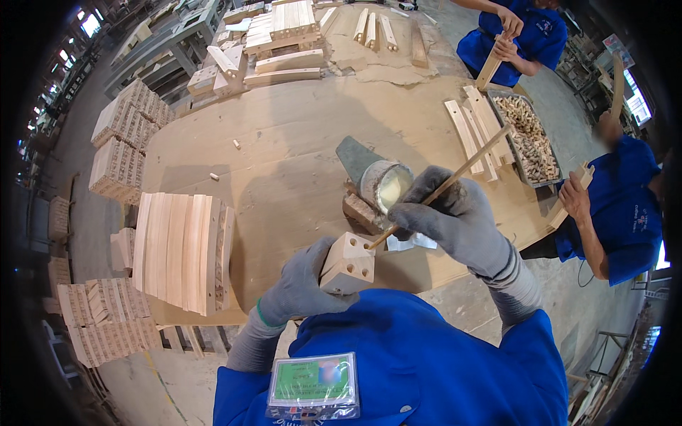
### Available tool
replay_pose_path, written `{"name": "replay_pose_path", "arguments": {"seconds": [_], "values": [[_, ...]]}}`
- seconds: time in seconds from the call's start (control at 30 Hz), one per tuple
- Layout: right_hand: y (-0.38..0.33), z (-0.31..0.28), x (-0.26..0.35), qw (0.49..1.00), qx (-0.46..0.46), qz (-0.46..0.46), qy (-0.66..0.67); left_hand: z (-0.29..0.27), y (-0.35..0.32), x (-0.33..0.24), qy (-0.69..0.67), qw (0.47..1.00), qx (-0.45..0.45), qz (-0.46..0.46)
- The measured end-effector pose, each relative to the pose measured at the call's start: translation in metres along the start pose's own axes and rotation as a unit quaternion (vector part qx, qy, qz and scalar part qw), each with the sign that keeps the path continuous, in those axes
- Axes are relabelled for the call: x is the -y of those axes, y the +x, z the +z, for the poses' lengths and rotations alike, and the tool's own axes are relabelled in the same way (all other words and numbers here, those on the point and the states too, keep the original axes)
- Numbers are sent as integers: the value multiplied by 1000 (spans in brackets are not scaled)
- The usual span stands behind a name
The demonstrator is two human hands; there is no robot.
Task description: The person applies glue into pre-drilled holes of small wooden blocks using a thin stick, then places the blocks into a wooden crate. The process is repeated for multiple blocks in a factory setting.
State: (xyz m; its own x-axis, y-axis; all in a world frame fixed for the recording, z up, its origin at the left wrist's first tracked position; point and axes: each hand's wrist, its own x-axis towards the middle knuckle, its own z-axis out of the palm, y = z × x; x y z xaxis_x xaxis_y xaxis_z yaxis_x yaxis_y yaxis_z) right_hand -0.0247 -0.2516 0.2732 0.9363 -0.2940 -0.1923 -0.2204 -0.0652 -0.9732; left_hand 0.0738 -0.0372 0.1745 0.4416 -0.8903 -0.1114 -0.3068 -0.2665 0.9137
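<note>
My left hand (302, 284), in a grey glove, grips a pair of pale wooden pieces (347, 273) whose end faces show several drilled holes. My right hand (458, 216), also gloved, is closed around a thin wooden stick (469, 163). The stick slants down to the left, its lower tip at the upper edge of the wooden ends, beside a hole. Just beyond my hands a round pot (384, 181) of whitish paste, likely glue, leans toward me, partly behind my right fingers. A reddish-brown block (361, 211) lies against the pot.
A row of wooden pieces (174, 252) stands at the table's left; more stacks (110, 319) sit beyond that edge. At right are loose sticks (472, 135) and a tray of dowels (526, 138). Two co-workers in blue (607, 206) hold wood along the right side.
</note>
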Motion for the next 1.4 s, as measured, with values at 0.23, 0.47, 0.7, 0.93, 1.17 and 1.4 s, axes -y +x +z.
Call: {"name": "replay_pose_path", "arguments": {"seconds": [0.23,0.47,0.7,0.93,1.17,1.4], "values": [[-1,1,5,1000,-22,15,14,2,-3,3,-11,1000,0,-9],[-1,-9,-10,993,-31,-27,113,2,-2,0,-40,999,12,-33],[2,4,-9,999,-32,22,31,5,1,-6,-10,999,21,-23],[0,-1,-7,998,-37,0,-45,10,1,-3,-23,999,32,-27],[1,-1,-10,997,-48,-30,51,9,2,1,11,1000,24,-13],[-14,-3,0,985,-65,6,159,6,5,-7,15,997,41,-57]]}}
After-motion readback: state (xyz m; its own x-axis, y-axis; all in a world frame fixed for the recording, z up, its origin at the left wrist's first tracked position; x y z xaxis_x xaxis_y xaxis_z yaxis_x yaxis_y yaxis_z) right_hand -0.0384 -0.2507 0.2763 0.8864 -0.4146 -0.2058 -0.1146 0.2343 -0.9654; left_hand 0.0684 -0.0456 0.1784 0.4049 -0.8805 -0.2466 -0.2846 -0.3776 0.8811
